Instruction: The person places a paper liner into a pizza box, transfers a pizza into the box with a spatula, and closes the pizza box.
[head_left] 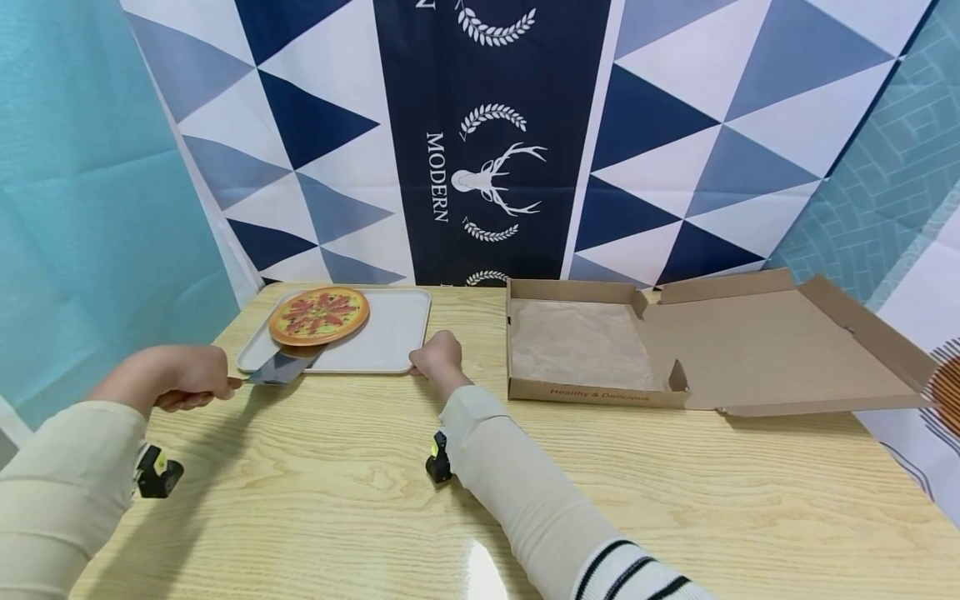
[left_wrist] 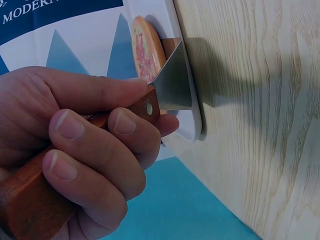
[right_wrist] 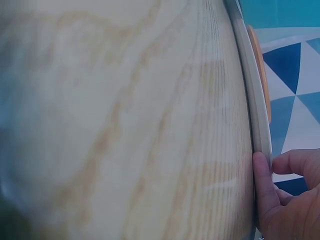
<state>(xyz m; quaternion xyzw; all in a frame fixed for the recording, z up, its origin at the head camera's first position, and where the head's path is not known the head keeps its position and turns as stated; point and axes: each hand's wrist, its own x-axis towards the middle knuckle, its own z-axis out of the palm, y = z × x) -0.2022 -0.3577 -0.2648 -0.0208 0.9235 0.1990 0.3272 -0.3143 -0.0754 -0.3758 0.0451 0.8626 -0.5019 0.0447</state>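
Note:
My left hand [head_left: 187, 373] grips the wooden handle [left_wrist: 35, 200] of a pizza server with a flat metal blade [head_left: 277, 368]. The blade reaches over the near rim of a white tray [head_left: 392, 333] to the near edge of a round pizza [head_left: 318, 315] with red topping. How far it goes beneath the pizza is hidden. In the left wrist view, the fingers of the left hand [left_wrist: 95, 135] wrap the handle. My right hand [head_left: 438, 358] holds the tray's near right corner; in the right wrist view, thumb and fingers pinch its rim [right_wrist: 257, 90].
Right of the tray lies an opened cardboard pizza box [head_left: 592, 398], lined with brown paper [head_left: 577, 346]. Its lid [head_left: 750, 350] is folded out to the right. A patterned cloth [head_left: 487, 167] hangs behind the wooden table [head_left: 337, 500].

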